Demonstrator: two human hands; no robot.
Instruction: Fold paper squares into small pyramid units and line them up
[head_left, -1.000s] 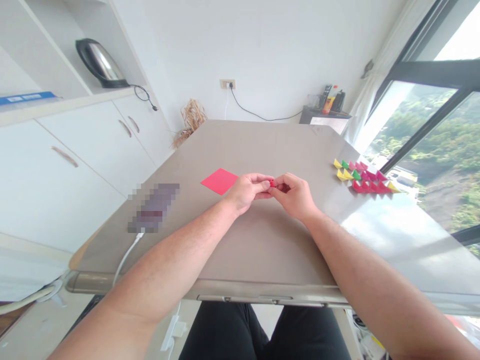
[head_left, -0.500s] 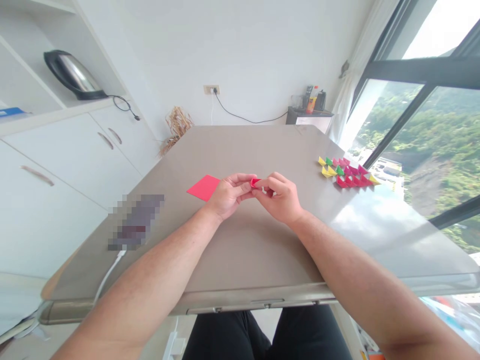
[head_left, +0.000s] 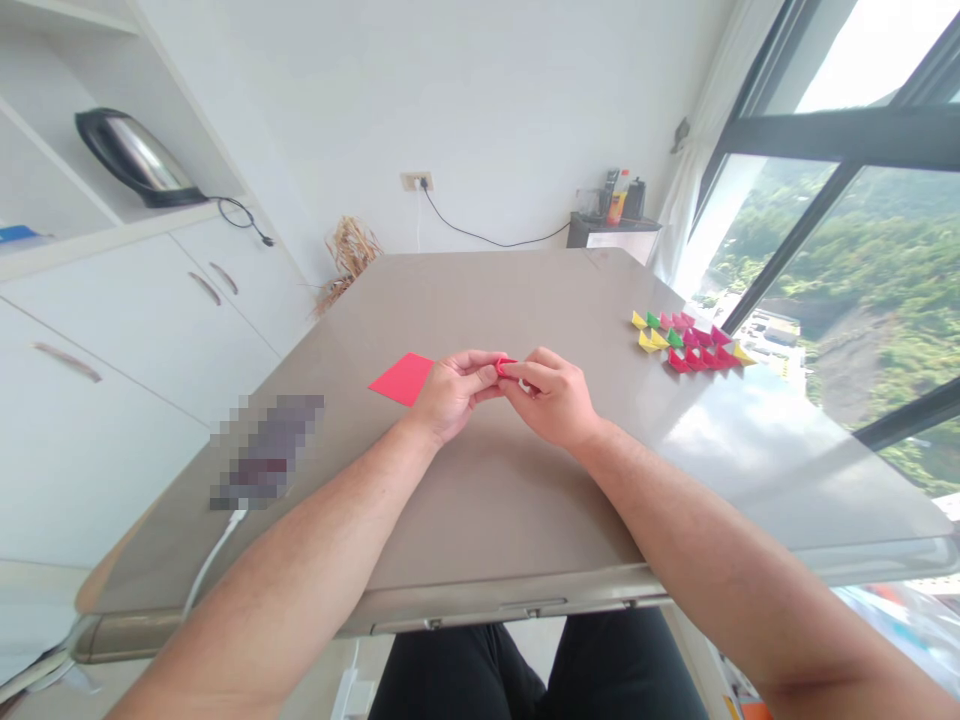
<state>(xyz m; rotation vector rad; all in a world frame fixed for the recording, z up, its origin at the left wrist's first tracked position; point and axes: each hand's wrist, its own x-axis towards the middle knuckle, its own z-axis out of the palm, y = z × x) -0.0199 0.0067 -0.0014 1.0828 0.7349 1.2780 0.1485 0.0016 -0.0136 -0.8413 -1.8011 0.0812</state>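
From my head, the single camera looks forward and down, with my left hand (head_left: 452,393) and right hand (head_left: 551,397) near mid-view. Its wide sweep runs from my lap (head_left: 450,672) to the far wall (head_left: 517,110).

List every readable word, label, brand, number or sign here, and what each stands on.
No readable text.
Orange bottle, background: any print too small.
Blue item, left edge: any print too blurred.
Pixelated dark item: nothing legible.
Red paper sheet: no writing visible.
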